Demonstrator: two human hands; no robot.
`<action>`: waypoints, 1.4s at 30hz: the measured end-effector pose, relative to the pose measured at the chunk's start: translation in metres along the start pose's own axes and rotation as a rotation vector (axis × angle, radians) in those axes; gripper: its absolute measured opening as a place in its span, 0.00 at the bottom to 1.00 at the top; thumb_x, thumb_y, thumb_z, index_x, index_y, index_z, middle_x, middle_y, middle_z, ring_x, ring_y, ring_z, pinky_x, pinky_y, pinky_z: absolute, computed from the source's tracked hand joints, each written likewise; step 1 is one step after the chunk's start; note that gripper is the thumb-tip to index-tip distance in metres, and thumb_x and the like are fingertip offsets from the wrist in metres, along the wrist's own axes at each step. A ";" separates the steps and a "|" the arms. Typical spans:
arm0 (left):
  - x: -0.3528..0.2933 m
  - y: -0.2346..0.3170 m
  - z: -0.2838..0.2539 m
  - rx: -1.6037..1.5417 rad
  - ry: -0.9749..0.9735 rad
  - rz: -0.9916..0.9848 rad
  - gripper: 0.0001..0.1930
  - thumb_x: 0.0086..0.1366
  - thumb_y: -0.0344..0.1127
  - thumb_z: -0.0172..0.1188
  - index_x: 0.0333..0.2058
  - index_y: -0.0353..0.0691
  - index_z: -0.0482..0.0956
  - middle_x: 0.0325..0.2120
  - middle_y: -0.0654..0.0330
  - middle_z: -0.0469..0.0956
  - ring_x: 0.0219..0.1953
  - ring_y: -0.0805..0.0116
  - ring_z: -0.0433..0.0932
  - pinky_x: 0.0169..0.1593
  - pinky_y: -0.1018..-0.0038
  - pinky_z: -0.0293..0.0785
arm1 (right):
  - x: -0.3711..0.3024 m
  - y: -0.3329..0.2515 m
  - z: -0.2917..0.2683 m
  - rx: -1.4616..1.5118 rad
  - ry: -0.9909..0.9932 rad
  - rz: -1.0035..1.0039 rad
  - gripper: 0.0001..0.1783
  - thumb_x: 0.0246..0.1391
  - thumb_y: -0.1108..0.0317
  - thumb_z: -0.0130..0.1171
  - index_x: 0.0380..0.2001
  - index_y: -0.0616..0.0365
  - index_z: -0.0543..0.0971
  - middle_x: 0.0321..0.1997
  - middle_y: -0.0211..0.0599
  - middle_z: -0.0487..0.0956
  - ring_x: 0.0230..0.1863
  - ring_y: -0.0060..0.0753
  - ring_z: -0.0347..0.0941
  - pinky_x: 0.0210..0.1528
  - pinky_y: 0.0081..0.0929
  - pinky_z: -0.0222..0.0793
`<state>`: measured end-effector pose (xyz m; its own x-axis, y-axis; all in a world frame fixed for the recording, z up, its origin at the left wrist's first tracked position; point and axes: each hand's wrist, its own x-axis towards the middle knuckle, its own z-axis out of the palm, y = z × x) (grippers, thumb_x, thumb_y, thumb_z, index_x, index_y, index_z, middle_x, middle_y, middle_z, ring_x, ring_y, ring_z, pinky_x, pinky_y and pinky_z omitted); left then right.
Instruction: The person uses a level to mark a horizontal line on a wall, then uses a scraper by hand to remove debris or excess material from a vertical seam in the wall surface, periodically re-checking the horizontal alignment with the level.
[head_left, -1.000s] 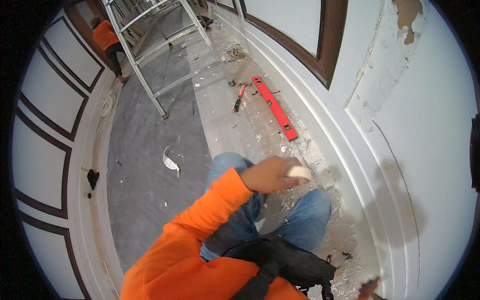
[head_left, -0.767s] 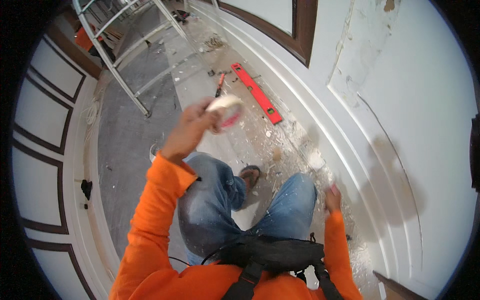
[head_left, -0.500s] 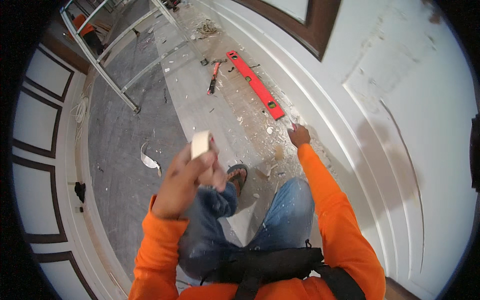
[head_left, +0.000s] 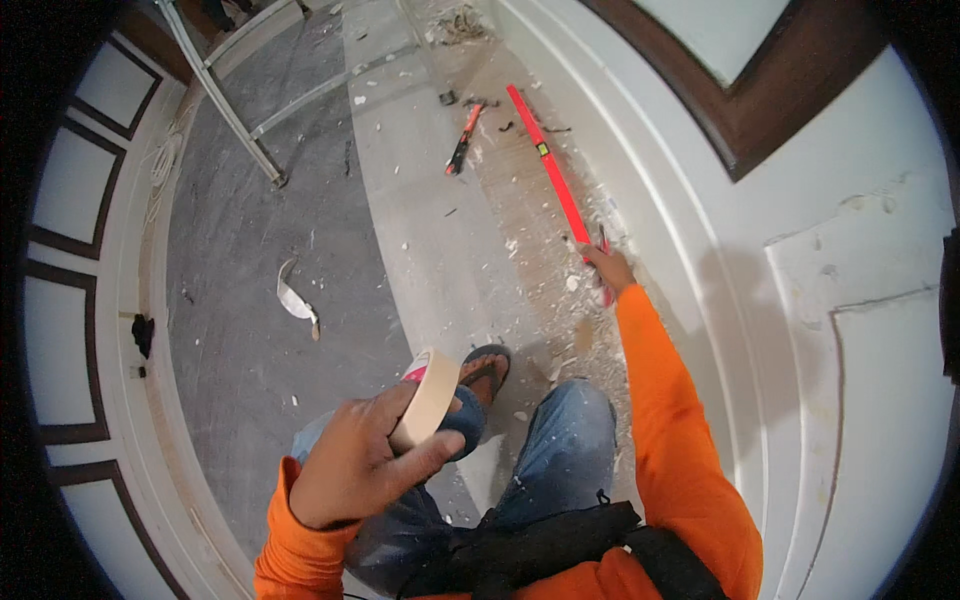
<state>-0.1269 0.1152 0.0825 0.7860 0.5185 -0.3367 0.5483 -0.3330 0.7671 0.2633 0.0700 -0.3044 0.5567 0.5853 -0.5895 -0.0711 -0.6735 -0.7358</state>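
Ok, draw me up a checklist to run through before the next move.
1. Left grip secure on the cream, ring-shaped roll of tape: ok, fingers and thumb hold it.
2. Right grip on the long, straight red spirit level: ok, at its near end.
3. Far end of the level resting or raised: cannot tell.
4. Area free of loose debris: not ok, small white chips lie near the level's near end.
5. Red-and-black long-handled hand tool apart from the level: ok, it lies to its left.
6. Small pinkish-red item below the right hand, held or loose: cannot tell.
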 end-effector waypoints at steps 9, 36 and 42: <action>-0.001 0.012 0.015 -0.587 0.030 -0.022 0.24 0.68 0.46 0.55 0.51 0.30 0.65 0.34 0.50 0.79 0.29 0.68 0.78 0.37 0.75 0.74 | -0.328 0.063 -0.085 1.132 -0.677 0.060 0.42 0.53 0.35 0.54 0.55 0.64 0.69 0.29 0.44 0.77 0.10 0.18 0.61 0.11 0.17 0.58; 0.051 0.068 0.360 -1.324 -0.740 0.100 0.05 0.64 0.34 0.62 0.36 0.44 0.75 0.29 0.69 0.74 0.33 0.76 0.74 0.36 0.77 0.70 | -0.570 0.089 -0.042 -0.606 0.986 0.116 0.44 0.46 0.51 0.65 0.64 0.55 0.60 0.60 0.52 0.68 0.46 0.54 0.76 0.44 0.45 0.76; 0.099 0.096 0.386 -1.252 -1.116 0.120 0.10 0.66 0.39 0.59 0.42 0.41 0.74 0.36 0.61 0.77 0.39 0.69 0.78 0.43 0.73 0.74 | -0.584 0.101 -0.107 -0.733 1.157 0.054 0.37 0.46 0.59 0.64 0.60 0.51 0.64 0.55 0.47 0.70 0.40 0.53 0.77 0.37 0.45 0.76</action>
<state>0.1135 -0.1694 -0.0878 0.9084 -0.4174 -0.0229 0.3569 0.7458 0.5625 0.0200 -0.3884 0.0008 0.9598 0.0868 0.2671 0.1342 -0.9772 -0.1644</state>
